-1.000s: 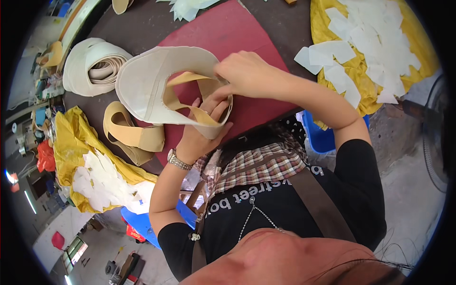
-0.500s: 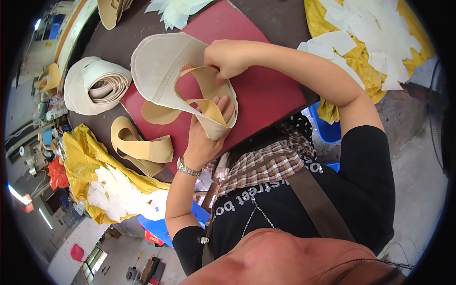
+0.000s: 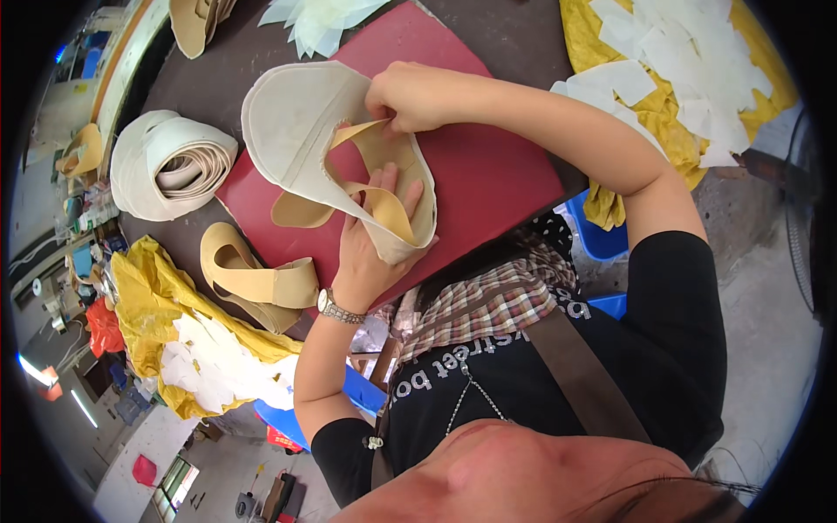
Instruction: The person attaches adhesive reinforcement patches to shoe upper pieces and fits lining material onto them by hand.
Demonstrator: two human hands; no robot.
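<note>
A cream shoe upper (image 3: 296,122) with a tan lining (image 3: 379,144) is held over the red board, its strap-like ends curving round. My right hand (image 3: 414,98) is closed, pinching the edge of the tan lining at the far side. My left hand (image 3: 370,261) grips the near end of the upper; some of its fingers reach inside the curve, against the lining, and the rest of the palm is outside. A tan folded shoe piece (image 3: 257,279) lies to the left of my left hand. Beyond it sits a rolled stack of white pieces (image 3: 174,166).
The red board (image 3: 514,174) lies on a dark table (image 3: 523,35). White cut pieces rest on yellow sheeting (image 3: 676,113) at the right and on another yellow sheet (image 3: 148,288) at the left. Translucent pieces (image 3: 318,22) and tan pieces (image 3: 196,26) lie at the far side.
My left fingers have slid further up inside the upper and look more stretched. My right hand has shifted slightly and lifts the lining edge a little. The upper stays in place.
</note>
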